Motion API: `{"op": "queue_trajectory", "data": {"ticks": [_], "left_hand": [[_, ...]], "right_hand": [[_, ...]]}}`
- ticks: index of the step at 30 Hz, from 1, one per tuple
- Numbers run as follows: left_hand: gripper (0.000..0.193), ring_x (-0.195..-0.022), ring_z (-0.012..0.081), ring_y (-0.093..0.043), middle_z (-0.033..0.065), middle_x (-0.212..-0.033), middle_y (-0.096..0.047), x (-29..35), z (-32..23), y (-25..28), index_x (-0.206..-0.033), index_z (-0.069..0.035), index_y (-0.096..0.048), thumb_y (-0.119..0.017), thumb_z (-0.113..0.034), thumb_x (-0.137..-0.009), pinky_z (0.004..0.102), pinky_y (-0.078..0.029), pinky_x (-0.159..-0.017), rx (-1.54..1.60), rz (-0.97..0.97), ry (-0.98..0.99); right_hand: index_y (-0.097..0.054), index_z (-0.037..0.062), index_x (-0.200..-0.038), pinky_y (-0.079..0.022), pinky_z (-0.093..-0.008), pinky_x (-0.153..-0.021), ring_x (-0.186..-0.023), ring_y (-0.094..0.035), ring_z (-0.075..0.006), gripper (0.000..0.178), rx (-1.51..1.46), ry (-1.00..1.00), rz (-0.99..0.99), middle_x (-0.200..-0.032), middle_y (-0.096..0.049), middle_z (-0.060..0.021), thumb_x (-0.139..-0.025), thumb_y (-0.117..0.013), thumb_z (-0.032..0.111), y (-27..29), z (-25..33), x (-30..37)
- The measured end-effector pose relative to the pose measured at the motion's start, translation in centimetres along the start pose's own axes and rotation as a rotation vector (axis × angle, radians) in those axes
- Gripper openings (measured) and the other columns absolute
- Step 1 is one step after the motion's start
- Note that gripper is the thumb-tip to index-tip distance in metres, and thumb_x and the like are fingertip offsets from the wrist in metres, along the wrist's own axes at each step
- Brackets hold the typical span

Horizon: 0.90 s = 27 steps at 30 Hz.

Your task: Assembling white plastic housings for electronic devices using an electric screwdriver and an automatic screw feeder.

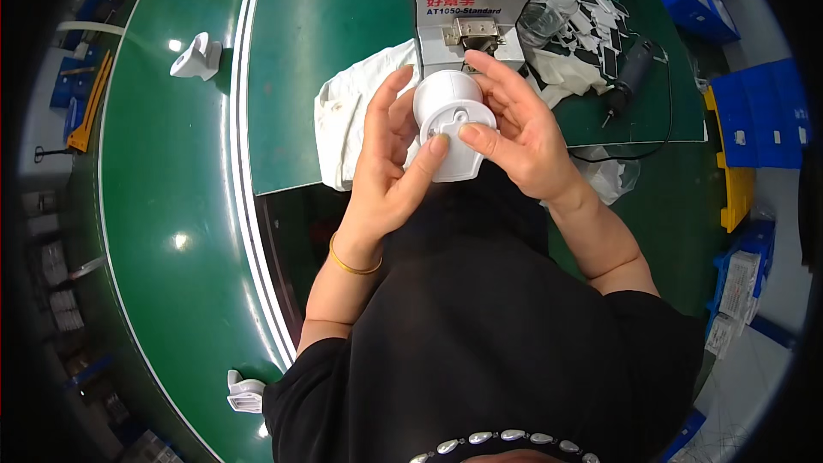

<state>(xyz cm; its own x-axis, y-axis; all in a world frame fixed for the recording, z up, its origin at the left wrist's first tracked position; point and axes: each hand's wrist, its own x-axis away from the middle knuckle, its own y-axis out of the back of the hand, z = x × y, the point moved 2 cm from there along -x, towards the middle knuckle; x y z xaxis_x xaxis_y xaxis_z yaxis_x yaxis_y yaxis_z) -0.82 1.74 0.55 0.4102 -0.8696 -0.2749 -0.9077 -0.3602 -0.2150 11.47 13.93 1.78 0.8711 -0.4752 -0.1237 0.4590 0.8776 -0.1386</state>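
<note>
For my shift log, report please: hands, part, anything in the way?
Left hand and right hand: on white plastic housing, thumbs on flat face. Round end toward gray benchtop machine. White cloth behind left hand, apparently not blocking.

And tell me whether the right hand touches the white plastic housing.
Touching. The head view shows the right hand with its thumb tip laid on the face of the white plastic housing.

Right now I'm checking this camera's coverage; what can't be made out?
Head view: far side of the round-topped white plastic part, hidden by its near side.
Head view: top of grey metal machine, cut off by upper edge.
Head view: pale stacked items at left rim, blurred.
</note>
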Motion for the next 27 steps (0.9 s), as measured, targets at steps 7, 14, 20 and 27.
{"op": "queue_trajectory", "data": {"ticks": [7,14,20,27], "left_hand": [[0.065,-0.129,0.0278,-0.049,0.0227,-0.143,-0.043,0.3,1.1,-0.8,-0.149,0.0,-0.023,-0.059,-0.007,-0.095,0.0393,-0.038,-0.108,-0.137,-0.06,0.019],[0.119,-0.132,0.0358,-0.047,0.0215,-0.148,-0.041,-0.3,1.3,-2.0,-0.153,-0.004,-0.015,-0.091,-0.017,-0.064,0.0439,-0.039,-0.108,-0.445,0.128,-0.161],[0.118,-0.132,0.0352,-0.047,0.019,-0.142,-0.047,0.8,3.2,-1.3,-0.152,-0.005,-0.02,-0.093,-0.015,-0.059,0.0424,-0.04,-0.109,-0.39,0.064,0.032],[0.121,-0.133,0.0284,-0.045,0.0169,-0.142,-0.044,1.4,5.4,-1.4,-0.151,-0.003,-0.02,-0.096,-0.02,-0.059,0.0429,-0.036,-0.112,-0.622,0.091,-0.016]], "right_hand": [[-0.03,0.0015,-0.146,-0.046,-0.0322,-0.097,-0.112,-0.058,-0.0186,0.071,0.113,0.034,-0.075,-0.125,-0.058,-0.0148,-0.089,-0.071,0.01,0.3,0.1,0.3],[-0.03,0.0018,-0.147,-0.049,-0.0317,-0.094,-0.11,-0.06,-0.0184,0.072,0.011,-0.124,-0.131,-0.122,-0.061,-0.0155,-0.089,-0.072,0.011,2.3,-0.6,0.9],[-0.043,0.002,-0.143,-0.05,-0.0332,-0.093,-0.11,-0.061,-0.0196,0.073,0.761,-0.009,-0.766,-0.122,-0.064,-0.0145,-0.083,-0.078,0.025,16.0,1.0,-0.3],[-0.046,-0.0073,-0.137,-0.051,-0.0352,-0.088,-0.103,-0.064,-0.027,0.093,0.935,-0.52,-1.063,-0.115,-0.063,-0.0204,-0.066,-0.087,0.037,30.5,-3.5,2.8]]}}
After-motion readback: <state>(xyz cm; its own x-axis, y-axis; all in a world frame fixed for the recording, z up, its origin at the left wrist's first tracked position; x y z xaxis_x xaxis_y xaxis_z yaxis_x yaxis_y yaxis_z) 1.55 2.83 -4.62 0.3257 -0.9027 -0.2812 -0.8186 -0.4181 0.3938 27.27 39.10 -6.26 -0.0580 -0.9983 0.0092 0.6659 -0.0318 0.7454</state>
